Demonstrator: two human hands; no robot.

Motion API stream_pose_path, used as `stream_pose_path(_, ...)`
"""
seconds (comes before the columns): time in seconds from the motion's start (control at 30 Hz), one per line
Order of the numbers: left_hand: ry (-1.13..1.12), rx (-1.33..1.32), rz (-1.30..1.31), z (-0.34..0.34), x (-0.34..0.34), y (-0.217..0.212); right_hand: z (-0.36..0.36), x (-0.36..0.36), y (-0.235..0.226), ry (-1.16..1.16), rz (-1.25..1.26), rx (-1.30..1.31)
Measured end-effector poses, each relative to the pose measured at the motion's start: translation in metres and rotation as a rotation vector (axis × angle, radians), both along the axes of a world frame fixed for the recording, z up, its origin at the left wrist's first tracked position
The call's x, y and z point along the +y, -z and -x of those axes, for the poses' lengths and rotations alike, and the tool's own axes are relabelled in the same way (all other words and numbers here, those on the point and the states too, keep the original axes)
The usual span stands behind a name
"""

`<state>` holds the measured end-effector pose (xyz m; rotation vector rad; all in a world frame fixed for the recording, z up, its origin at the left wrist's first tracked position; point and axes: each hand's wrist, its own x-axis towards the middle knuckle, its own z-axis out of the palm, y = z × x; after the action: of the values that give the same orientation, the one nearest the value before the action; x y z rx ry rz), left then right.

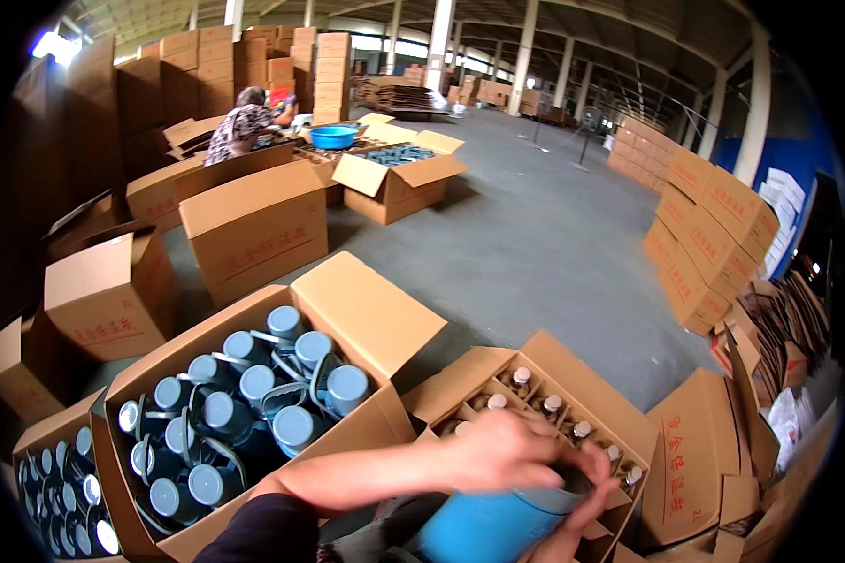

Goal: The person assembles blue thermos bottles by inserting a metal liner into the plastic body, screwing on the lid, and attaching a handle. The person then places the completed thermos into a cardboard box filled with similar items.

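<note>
At the lower edge of the view, the left hand (502, 450) reaches across from the left, its arm bare below a dark sleeve, and lies curled over the top rim of a blue plastic jug (493, 525), fingers pressed down onto it. The right hand (587, 502) comes up from below and closes its grip on the jug's right side, thumb and fingers wrapped at the rim near the left hand's fingertips; motion blur hides the exact finger placing. The jug sits low between both hands, directly in front of an open divided carton (587, 385) whose cells hold small capped bottles (521, 377). To the left, a large open carton (366, 314) is packed with blue-grey jugs with handles (253, 413), and a smaller carton of the same jugs (42, 436) stands at the far left. Further back on the concrete floor (554, 244), another person (244, 122) bends over cartons beside a blue basin (333, 137).
</note>
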<state>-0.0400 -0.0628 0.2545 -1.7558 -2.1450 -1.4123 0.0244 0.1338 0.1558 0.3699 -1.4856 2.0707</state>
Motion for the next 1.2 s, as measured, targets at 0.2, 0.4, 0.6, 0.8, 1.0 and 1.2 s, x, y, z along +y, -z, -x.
stream_pose_path(0.2, 0.058, 0.128, -0.328, -0.01, 0.017, 0.013, 0.0, -0.041, -0.019, 0.057, 0.131, -0.147)
stream_pose_path(0.4, 0.021, -0.004, -0.059, 0.007, -0.006, 0.002, 0.001, -0.001, -0.009, 0.039, 0.076, -0.117)
stream_pose_path(0.6, 0.047, 0.204, -0.12, -0.011, 0.026, 0.019, 0.014, -0.037, -0.011, 0.038, 0.257, -0.14)
stream_pose_path(0.8, 0.215, -0.223, -0.182, 0.038, -0.017, 0.031, -0.024, 0.016, 0.0, 0.145, -0.175, -0.21)
stream_pose_path(1.0, -0.033, 0.246, -0.127, -0.015, 0.024, 0.007, 0.031, -0.022, 0.011, -0.591, 0.383, 0.102)
stream_pose_path(1.2, 0.317, -0.358, -0.416, 0.031, -0.004, 0.052, -0.005, 0.014, -0.031, -0.131, -0.525, -0.093)
